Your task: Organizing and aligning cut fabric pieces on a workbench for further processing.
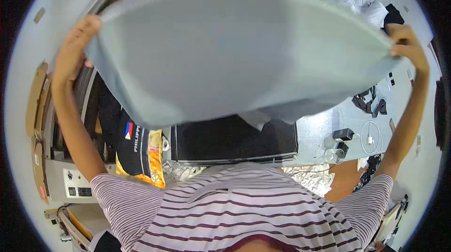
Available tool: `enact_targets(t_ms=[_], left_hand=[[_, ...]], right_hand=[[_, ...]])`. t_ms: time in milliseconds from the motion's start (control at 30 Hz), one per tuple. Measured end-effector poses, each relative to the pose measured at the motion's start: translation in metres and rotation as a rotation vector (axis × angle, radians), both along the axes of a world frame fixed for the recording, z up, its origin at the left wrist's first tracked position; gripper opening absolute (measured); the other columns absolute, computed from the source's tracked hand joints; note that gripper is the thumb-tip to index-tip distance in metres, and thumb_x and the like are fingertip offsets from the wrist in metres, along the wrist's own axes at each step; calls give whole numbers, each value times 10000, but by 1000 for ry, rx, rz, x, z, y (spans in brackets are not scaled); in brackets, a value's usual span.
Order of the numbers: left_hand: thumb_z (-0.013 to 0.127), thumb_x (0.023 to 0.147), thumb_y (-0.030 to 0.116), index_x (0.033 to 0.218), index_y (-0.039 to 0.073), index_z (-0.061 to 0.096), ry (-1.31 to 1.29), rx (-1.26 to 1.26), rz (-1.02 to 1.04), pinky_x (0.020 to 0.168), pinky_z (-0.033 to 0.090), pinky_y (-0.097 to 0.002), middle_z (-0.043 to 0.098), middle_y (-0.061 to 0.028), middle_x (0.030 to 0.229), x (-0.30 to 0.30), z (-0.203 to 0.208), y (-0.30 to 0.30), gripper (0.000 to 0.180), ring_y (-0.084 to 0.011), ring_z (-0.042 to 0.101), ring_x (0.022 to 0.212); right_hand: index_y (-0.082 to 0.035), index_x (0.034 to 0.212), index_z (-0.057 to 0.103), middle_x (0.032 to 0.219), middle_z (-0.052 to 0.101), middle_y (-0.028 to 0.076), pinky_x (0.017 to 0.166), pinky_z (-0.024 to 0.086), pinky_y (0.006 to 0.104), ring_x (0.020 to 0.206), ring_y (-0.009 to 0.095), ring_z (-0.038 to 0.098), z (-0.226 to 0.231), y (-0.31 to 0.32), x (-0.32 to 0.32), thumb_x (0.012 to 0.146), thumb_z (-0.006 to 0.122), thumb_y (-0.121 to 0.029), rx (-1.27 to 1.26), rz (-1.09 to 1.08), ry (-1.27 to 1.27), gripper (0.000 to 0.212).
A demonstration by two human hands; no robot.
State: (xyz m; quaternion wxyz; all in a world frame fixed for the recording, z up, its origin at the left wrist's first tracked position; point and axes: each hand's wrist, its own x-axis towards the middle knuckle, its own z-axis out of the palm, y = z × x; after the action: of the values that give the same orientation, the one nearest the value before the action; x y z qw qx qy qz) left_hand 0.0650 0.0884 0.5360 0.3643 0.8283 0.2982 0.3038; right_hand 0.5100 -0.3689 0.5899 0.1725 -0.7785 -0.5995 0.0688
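A large pale grey cloth (206,50) is stretched wide in the air before me, smeared by motion along its far edge. My left hand (77,45) pinches its left corner, and my right hand (408,45) grips the right corner. Both arms are raised and spread. Below the cloth's near edge lies a flat stack of black fabric panels (235,141) with pale edges, partly covered from view. Left of the stack is a black and gold garment (141,144) with a small flag patch and lettering. The cloth hides much of the table behind it.
On the light table (312,134) to the right are a black adapter (343,134), a coiled white cable (371,137), a clear cup (334,156) and dark fabric scraps (371,101). A machine with a control panel (77,184) stands left. White bags (361,5) sit far right.
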Motion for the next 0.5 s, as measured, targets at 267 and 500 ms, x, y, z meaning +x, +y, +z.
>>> enact_targets(t_ms=[267, 500], left_hand=[[572, 790, 221, 828, 75, 591, 356, -367, -148, 360, 326, -154, 503, 46, 651, 91, -113, 113, 152, -35, 385, 416], [566, 712, 171, 802, -6, 623, -81, 58, 140, 462, 429, -234, 588, -33, 605, 217, -41, 155, 207, -107, 579, 551]], right_hand=[[-49, 837, 545, 610, 514, -6, 392, 386, 194, 454, 76, 502, -144, 174, 46, 792, 552, -192, -41, -231, 536, 151], [-50, 855, 619, 754, 626, 47, 608, 490, 253, 658, 131, 611, -126, 230, 191, 739, 581, -201, 629, -32, -197, 194]])
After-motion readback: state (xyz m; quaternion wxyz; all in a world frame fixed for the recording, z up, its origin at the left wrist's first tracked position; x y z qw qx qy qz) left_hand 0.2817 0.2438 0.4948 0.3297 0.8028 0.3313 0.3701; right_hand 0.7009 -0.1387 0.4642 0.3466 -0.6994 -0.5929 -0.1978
